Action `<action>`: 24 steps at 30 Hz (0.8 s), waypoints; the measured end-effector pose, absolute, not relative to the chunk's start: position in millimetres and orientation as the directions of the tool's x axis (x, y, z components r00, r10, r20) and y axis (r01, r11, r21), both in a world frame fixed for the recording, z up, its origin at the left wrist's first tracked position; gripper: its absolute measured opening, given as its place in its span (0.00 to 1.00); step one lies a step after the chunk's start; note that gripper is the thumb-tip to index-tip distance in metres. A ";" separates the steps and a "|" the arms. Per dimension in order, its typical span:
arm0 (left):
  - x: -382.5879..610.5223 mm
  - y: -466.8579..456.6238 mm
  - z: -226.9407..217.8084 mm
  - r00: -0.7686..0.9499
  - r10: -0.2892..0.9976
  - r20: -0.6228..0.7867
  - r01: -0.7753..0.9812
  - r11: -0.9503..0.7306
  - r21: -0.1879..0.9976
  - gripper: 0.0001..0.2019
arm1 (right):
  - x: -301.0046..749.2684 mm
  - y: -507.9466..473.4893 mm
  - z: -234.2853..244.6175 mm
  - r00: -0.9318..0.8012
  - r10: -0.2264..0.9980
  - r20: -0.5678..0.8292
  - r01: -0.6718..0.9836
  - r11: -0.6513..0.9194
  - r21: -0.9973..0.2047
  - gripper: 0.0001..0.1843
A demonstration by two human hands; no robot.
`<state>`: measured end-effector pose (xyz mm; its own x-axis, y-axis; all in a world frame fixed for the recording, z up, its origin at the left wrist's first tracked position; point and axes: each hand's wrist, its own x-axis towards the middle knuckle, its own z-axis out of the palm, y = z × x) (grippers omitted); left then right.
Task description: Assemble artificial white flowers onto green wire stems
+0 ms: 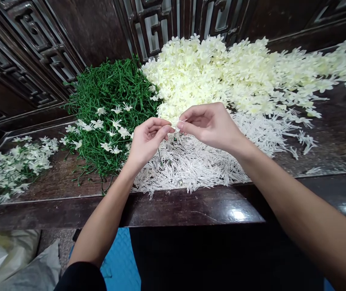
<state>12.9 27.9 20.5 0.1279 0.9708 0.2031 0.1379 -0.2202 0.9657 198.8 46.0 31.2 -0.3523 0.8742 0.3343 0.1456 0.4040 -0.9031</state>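
Note:
My left hand point(148, 139) is closed in a pinch, its thumb and fingertips meeting on something too small to make out. Almost touching it, my right hand point(211, 125) pinches a small white flower piece with fine strands. Both hands hover over a heap of white stamen pieces point(191, 165). Behind them rises a large pile of cream petal blossoms point(203, 76). To the left lies a tangle of green plastic stems point(109, 89), with several assembled white flowers point(97, 124) resting on it.
More white flowers on green stems point(18, 165) are heaped at the far left of the dark wooden bench point(197, 208). Carved wooden lattice panels point(151, 28) stand behind. Pale sacks point(18, 258) and a blue plastic surface point(120, 258) are below the bench edge.

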 end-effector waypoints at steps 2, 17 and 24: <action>12.9 27.8 20.4 0.135 0.968 0.213 0.151 -0.232 0.961 0.02 | 198.3 45.7 31.0 -0.374 0.864 0.338 0.136 0.412 -0.901 0.03; 14.4 32.8 13.2 0.121 0.932 0.342 0.183 -0.360 0.915 0.02 | 194.9 42.8 28.2 -0.351 0.857 0.377 0.173 0.455 -0.874 0.02; 14.8 30.0 4.8 0.112 0.882 0.458 0.281 -0.470 0.836 0.03 | 195.6 41.3 27.9 -0.400 0.789 0.466 0.260 0.585 -0.768 0.04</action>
